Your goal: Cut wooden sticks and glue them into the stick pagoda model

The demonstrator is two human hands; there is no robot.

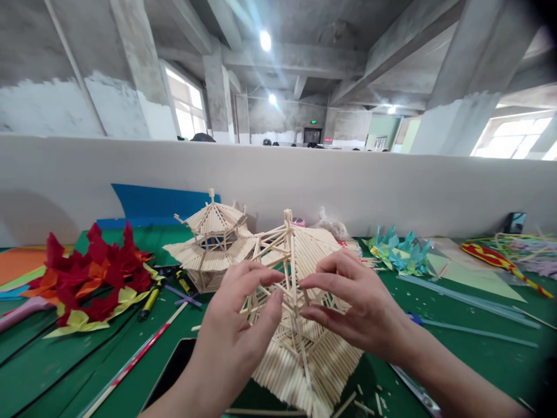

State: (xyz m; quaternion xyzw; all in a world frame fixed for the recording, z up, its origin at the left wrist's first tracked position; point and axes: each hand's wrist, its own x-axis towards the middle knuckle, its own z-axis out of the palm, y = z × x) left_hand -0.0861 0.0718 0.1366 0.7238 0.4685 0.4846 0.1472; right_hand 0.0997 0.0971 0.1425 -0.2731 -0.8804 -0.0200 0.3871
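In front of me stands a pavilion model [311, 366] made of pale wooden sticks, with a slatted lower roof and a partly covered upper roof. My left hand [243, 316] is at the model's left side, thumb and forefinger curved and apart, close to its upright sticks. On the opposite side, my right hand [352, 296] has its thumb and forefinger at the two ends of what looks like a short wooden stick [306, 297]. Whether the left fingertips touch the frame is hard to make out. Behind, on the left, is a finished-looking two-tiered stick pavilion [213, 232].
Red and orange paper flowers [100, 278] lie left, near a yellow-black pen [150, 302] and a red-white stick [134, 363]. Blue paper flowers [400, 249] and pale blue strips [465, 296] are right. Scissors [415, 392] and stick offcuts lie in front. A white partition [391, 186] stands behind.
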